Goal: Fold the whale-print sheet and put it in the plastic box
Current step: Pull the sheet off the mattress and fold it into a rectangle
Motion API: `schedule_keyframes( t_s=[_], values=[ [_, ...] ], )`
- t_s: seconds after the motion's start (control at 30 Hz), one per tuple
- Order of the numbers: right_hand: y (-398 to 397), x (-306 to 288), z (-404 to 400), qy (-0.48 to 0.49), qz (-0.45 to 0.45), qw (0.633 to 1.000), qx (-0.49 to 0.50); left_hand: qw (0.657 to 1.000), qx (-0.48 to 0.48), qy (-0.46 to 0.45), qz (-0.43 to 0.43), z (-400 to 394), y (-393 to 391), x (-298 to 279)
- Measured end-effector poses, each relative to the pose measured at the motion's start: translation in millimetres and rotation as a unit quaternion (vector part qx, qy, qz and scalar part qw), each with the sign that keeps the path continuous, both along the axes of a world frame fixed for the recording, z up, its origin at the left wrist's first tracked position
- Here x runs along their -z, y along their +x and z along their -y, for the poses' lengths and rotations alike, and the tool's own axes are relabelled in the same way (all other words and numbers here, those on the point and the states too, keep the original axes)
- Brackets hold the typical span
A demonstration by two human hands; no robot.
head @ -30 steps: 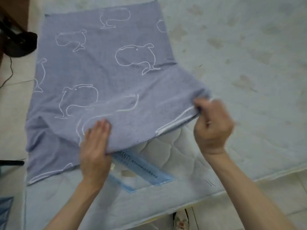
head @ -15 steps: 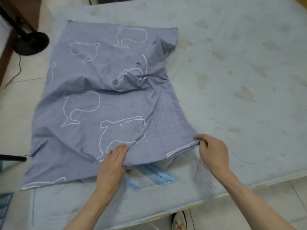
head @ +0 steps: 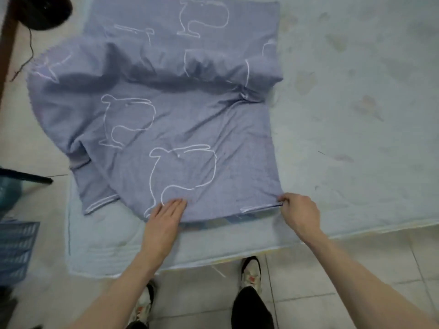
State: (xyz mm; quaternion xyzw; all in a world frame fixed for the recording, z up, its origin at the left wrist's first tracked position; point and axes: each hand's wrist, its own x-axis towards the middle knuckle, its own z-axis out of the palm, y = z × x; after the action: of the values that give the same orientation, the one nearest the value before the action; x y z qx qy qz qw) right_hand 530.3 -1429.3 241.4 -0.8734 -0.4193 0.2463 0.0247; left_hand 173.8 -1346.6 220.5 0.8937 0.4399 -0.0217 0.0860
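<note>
Roughly left to right from the sheet (head: 190, 129): one blue slatted box (head: 16, 248) sits well off its left side on the floor. One sheet lies bunched on one pale mattress (head: 344, 115), with about seven white whale outlines showing, some only partly. At the sheet's near edge the left hand (head: 164, 219) lies flat, fingers straight, pressing the cloth. At the sheet's near right corner the right hand (head: 299, 214) pinches the hem. Below the sheet, two shoes (head: 250, 271) stand on tiles. No legible writing shows.
</note>
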Motion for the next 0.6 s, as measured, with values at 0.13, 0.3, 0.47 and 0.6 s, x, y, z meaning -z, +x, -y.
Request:
schedule_keyframes(
  t_s=[0.13,0.3,0.47,0.6],
  values=[
    [-3.9,2.1,14.5,0.040,0.005,0.997,0.059,0.987,-0.161,-0.006,0.009,-4.6,-25.6,5.4],
    [-29.1,27.7,41.2,0.052,-0.051,0.987,0.144,0.834,-0.523,-0.029,0.172,-13.9,-38.8,-3.7],
    [-67.9,44.0,35.7,0.105,-0.162,0.887,0.420,0.702,-0.624,0.009,0.343,-45.7,-38.4,-18.5],
    [-92.1,13.1,19.7,0.153,-0.187,0.806,0.541,0.422,-0.775,-0.021,0.470,-75.2,-59.4,-39.2]
  ],
)
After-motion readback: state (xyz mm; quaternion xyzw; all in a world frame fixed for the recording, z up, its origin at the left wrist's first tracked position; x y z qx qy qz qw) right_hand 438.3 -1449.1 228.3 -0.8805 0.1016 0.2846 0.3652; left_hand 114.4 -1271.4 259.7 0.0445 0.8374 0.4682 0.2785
